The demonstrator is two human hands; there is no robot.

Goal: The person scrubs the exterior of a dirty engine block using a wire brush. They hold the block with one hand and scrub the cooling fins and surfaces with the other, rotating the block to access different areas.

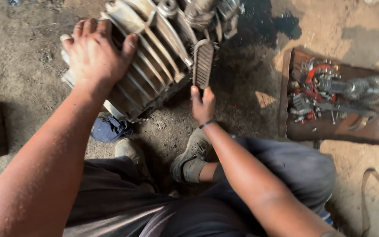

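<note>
Head view, looking down past two bare forearms onto a dirt workshop floor: one finned metal engine block lies on the ground, its ribs and long axis running diagonally from the upper left near the left fingertips down toward the lower right, where its dark lower edge ends just above the right fingers. The left hand lies flat on the upper-left part of the fins, fingers spread and pressing on the casting, not wrapped around anything; the thumb reaches across onto a rib. The right hand is clenched around the handle of one wire brush, whose long, dark, ridged head points straight up and away from the fingers, standing nearly vertical in the picture and touching the right flank of the engine block. A dark band sits on the right wrist. Below the left palm, a crumpled blue rag lies under the block's lower corner. Below the right fingers, one worn shoe shows between the knees in dark trousers. Well to the right of the right fingers sits one rusty metal tray holding a heap of small parts, bolts and red-marked pieces, too jumbled to count. The ground around the block is stained dark with oil.
</note>
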